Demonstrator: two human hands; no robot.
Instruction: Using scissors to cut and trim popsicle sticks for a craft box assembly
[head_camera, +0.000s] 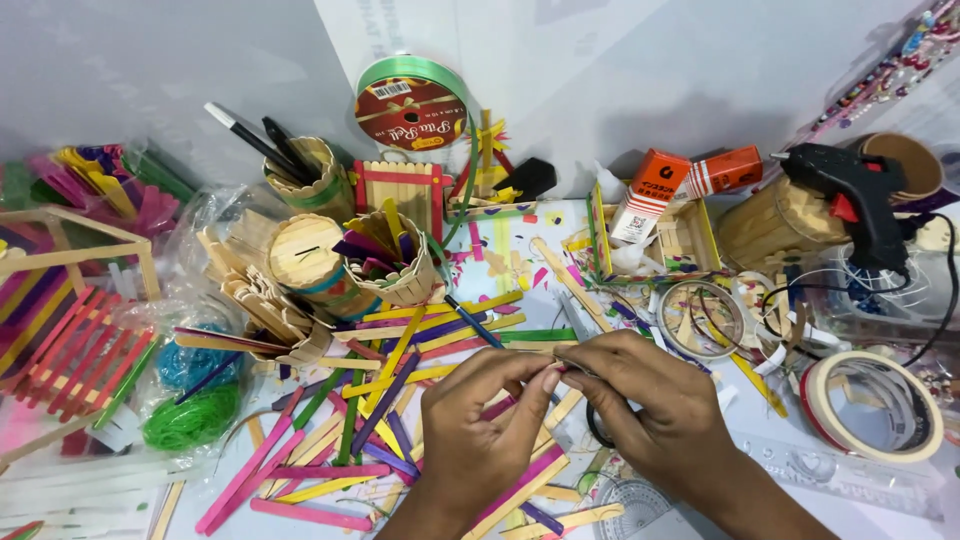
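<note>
Your left hand (480, 425) and right hand (650, 400) meet fingertip to fingertip, both pinched shut on 1 small thing that may be a strip of tape, too hidden to tell. They hover over the heap of coloured craft sticks (400, 400) on the counter (520, 240). Right of that heap lies a masking tape roll (872, 405); beyond the heap stand a stick-built cup (400, 265), a green ribbon spool (412, 103) and a black glue gun (855, 195).
</note>
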